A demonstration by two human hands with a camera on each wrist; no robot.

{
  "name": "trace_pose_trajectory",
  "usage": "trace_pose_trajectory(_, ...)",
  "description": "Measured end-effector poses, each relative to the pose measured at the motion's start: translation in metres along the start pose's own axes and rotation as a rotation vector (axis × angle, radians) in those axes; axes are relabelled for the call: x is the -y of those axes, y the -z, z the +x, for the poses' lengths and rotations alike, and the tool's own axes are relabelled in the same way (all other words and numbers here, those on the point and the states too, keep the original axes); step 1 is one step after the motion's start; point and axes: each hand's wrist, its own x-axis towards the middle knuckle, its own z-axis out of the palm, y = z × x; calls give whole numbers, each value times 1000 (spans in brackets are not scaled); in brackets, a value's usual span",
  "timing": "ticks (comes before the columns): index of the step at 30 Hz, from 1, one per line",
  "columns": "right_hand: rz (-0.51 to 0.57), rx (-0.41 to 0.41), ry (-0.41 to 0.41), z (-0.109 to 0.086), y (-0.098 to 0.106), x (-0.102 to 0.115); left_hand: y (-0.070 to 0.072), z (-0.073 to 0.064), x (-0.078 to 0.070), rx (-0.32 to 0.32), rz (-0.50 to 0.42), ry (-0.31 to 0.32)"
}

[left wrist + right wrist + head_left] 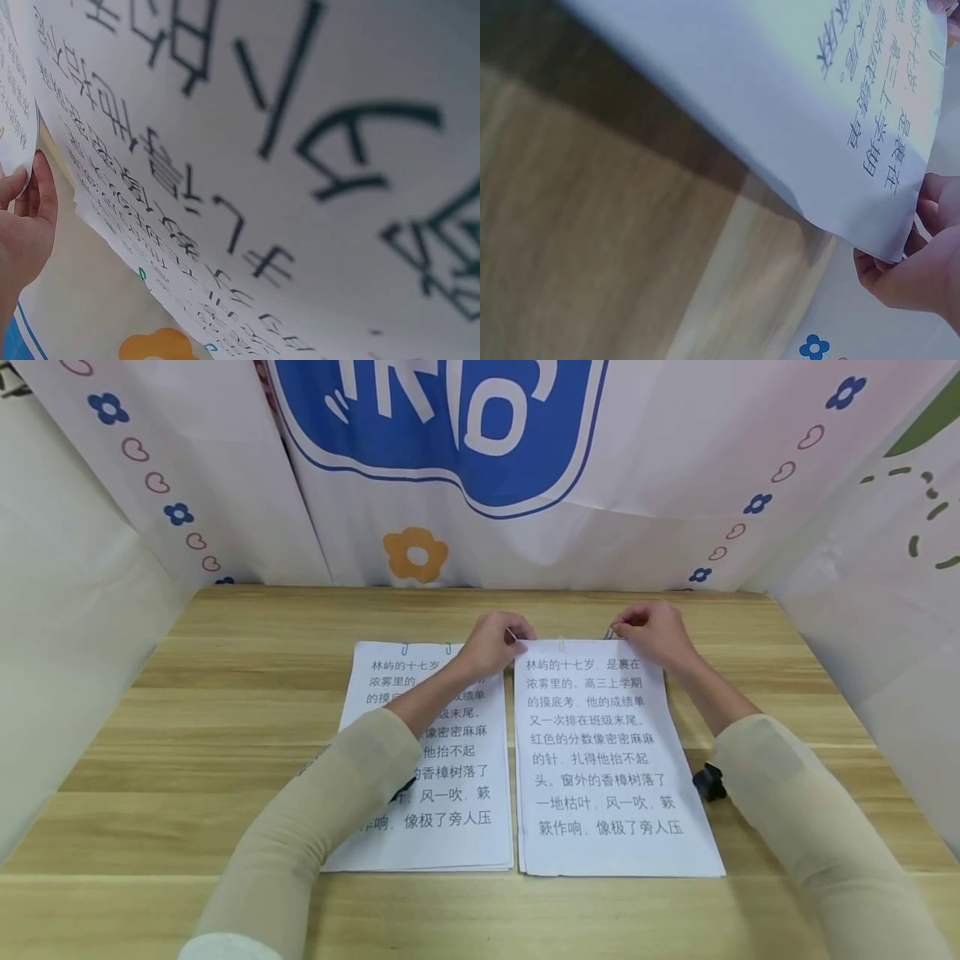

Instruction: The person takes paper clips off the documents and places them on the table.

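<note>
Two stacks of printed paper lie side by side, the left stack (pixel 450 852) and the right stack (pixel 615 856). At the top left corner of the right stack, my left hand (pixel 491 645) pinches the sheets; the left wrist view shows its thumb and fingers (pixel 46 187) on the paper's edge. My right hand (pixel 660 631) is at the top right corner of that stack, pinching a metal paper clip (pixel 609 632) at the edge. Between the hands, a yellow paper clip (pixel 561 645) sits on the same top edge.
On the left stack's top edge are a dark paper clip (pixel 405 649) and a green paper clip (pixel 448 649). My left forearm crosses that stack. The wooden table (pixel 187 718) ends at a printed cloth backdrop (pixel 570 552). A black wrist device (pixel 708 782) is under the right sleeve.
</note>
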Motion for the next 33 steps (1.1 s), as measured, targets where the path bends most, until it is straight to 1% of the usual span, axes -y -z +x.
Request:
trace_pose_trajectory(7, 6, 15, -67, 5, -1, -2, -1, 1, 0, 0, 3, 4)
trace_pose_trajectory(11, 3, 15, -85, 9, -3, -5, -1, 1, 0, 0, 0, 2)
trace_pose_trajectory(18, 0, 26, -121, 15, -2, -8, 0, 2, -1, -2, -3, 17)
trace_pose_trajectory(33, -24, 21, -190, 23, -7, -11, -1, 3, 1, 5, -8, 8)
